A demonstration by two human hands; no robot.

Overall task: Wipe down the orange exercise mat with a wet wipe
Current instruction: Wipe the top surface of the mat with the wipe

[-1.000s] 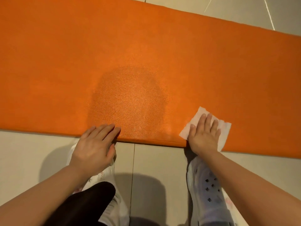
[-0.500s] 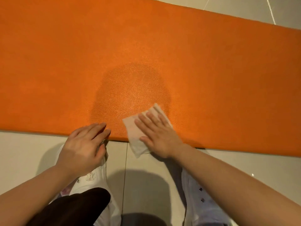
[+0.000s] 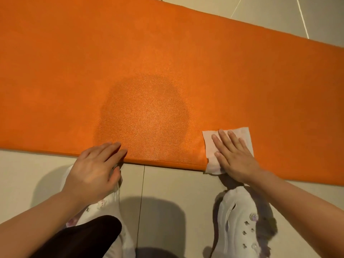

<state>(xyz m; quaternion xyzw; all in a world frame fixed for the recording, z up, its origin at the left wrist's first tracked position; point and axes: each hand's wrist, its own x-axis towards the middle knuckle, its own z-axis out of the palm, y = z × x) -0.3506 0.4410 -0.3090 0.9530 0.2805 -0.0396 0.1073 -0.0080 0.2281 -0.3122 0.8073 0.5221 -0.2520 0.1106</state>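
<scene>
- Looking down from the head camera, pale floor tiles [image 3: 167, 183] fill the near part of the view, with a thin grout line running toward the person between the feet.
- Two white clog shoes stand on the tiles just short of the mat: the left shoe [image 3: 111, 202] mostly hidden under the left wrist and a dark trouser leg [image 3: 89, 237], the right shoe [image 3: 240, 220] in plain sight with small charms on its top.
- Dark shadows of the body lie on the tiles between and beside the shoes.
- The orange exercise mat [image 3: 167, 53] stretches across the whole width, its near edge slanting down toward the right; a darker, rounded damp-looking patch [image 3: 145, 116] sits near that edge.
- The left hand [image 3: 96, 168] lies flat with straight fingers, fingertips resting on the mat's near edge, holding nothing.
- The right hand [image 3: 234, 157] is spread flat, fingers straight, pressing on the wet wipe [image 3: 210, 144].
- The wipe lies on the mat to the right of the patch; its lower corner hangs over the mat's near edge, above the right shoe.
</scene>
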